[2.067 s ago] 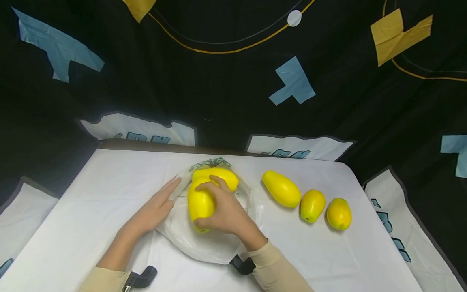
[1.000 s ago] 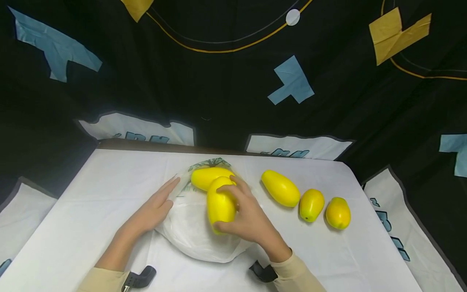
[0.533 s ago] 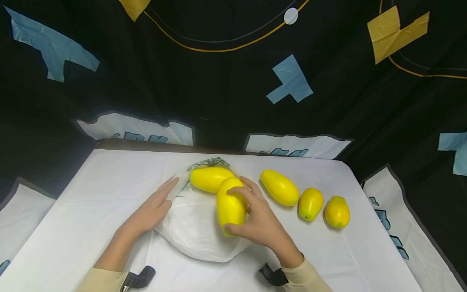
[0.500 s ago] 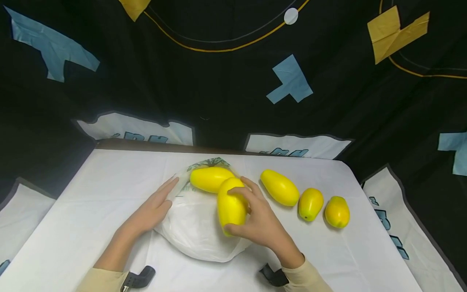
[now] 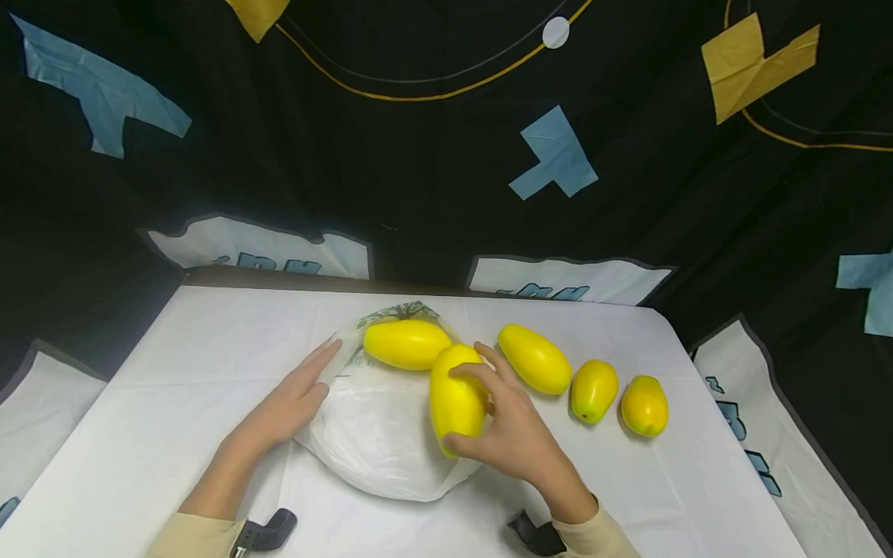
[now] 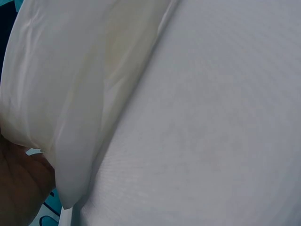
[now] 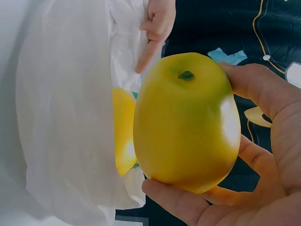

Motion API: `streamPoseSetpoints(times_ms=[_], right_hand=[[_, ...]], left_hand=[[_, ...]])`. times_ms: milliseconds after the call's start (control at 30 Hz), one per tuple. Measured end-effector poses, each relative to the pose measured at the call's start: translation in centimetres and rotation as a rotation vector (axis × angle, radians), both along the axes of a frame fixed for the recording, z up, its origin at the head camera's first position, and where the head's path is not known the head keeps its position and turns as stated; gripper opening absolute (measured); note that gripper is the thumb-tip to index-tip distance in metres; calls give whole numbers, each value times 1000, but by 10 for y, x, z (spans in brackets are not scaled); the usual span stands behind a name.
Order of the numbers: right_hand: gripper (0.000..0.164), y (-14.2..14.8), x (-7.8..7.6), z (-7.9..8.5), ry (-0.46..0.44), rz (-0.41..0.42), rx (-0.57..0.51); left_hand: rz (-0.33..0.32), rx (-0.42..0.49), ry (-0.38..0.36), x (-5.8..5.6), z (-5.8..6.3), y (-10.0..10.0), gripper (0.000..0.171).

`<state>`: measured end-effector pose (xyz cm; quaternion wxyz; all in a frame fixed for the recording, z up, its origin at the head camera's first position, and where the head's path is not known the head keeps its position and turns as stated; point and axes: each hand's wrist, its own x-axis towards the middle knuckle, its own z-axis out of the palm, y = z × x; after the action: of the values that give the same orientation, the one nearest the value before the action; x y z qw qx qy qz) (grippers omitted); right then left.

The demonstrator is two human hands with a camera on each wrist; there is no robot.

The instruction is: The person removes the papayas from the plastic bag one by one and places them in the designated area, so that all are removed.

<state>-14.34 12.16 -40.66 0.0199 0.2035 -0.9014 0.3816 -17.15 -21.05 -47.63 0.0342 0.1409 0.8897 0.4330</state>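
My right hand (image 5: 512, 426) grips an oblong, yellow, papaya-like fruit (image 5: 458, 399), thumb on the near side and fingers on the far side. In the right wrist view a green stem spot shows on the fruit's end. It is held over the right part of a white plastic bag (image 5: 377, 457). A second yellow fruit (image 5: 406, 344) lies at the bag's mouth, near the green-printed rim. My left hand (image 5: 296, 399) rests at the bag's left edge with fingers straight. In the left wrist view the bag's wall hides the fingers, and only the palm (image 6: 21, 183) shows.
Three more yellow fruits lie in a row right of the bag: a long one (image 5: 536, 359), a smaller one (image 5: 594, 391) and a rounder one (image 5: 645, 406). A white cloth covers the table (image 5: 209, 349). Behind it hangs a dark curtain (image 5: 418, 170).
My right hand has carried the gripped fruit to the right across the bag, uncovering more of the second fruit and the bag's surface. The left hand has stayed at the bag's edge.
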Motion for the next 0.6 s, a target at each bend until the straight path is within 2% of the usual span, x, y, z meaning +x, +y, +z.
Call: streamPoseSetpoints(times_ms=[600], right_hand=[[75,24,12,2,5,-50,-32]], left_hand=[[8,-8,6,1,0,1,59]])
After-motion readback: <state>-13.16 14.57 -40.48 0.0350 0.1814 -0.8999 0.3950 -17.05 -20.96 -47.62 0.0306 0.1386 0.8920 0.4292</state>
